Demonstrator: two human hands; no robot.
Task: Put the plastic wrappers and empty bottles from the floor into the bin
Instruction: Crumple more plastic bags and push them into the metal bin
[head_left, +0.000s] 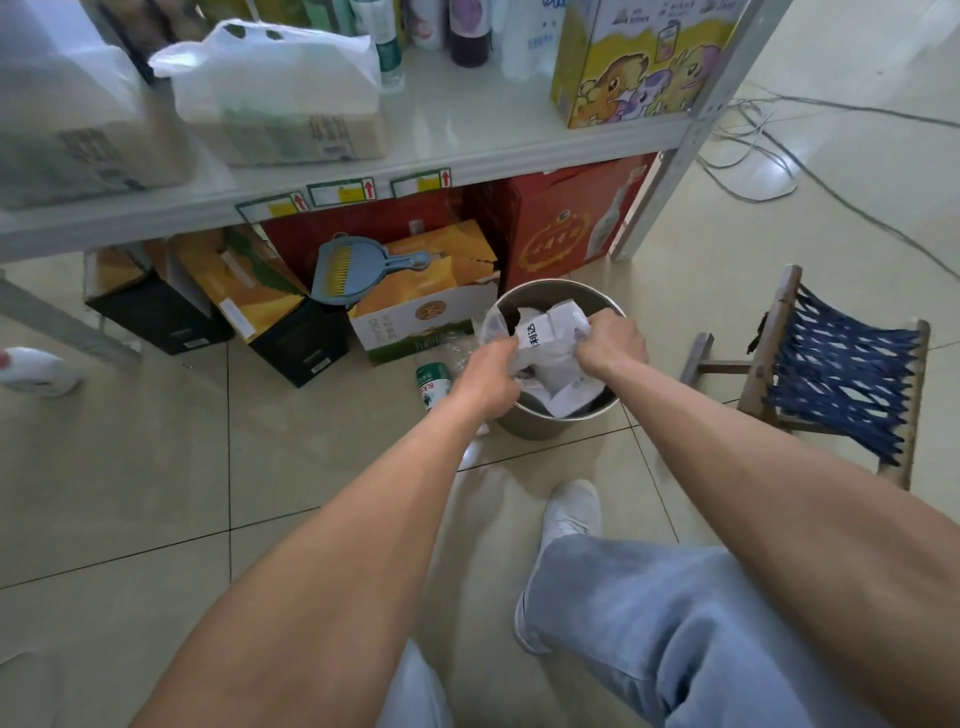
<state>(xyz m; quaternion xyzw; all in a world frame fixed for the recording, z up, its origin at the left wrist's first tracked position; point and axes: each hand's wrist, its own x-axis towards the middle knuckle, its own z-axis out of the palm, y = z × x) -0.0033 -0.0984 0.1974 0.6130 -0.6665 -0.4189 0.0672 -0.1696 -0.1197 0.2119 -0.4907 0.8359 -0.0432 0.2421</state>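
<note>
Wrapper sits over the bin mouth, both hands clamped on it: left hand, right hand, fingers closed. We should push it below the rim before letting go. Bottle on floor, just left of bin.

Fingers of both hands vanish into the crumpled white wrapper, so neither grip can be read. The wrapper covers most of the bin's inside. The left hand hides part of a green-labelled bottle. At the left edge, a white bottle is cut off and blurred.
</note>
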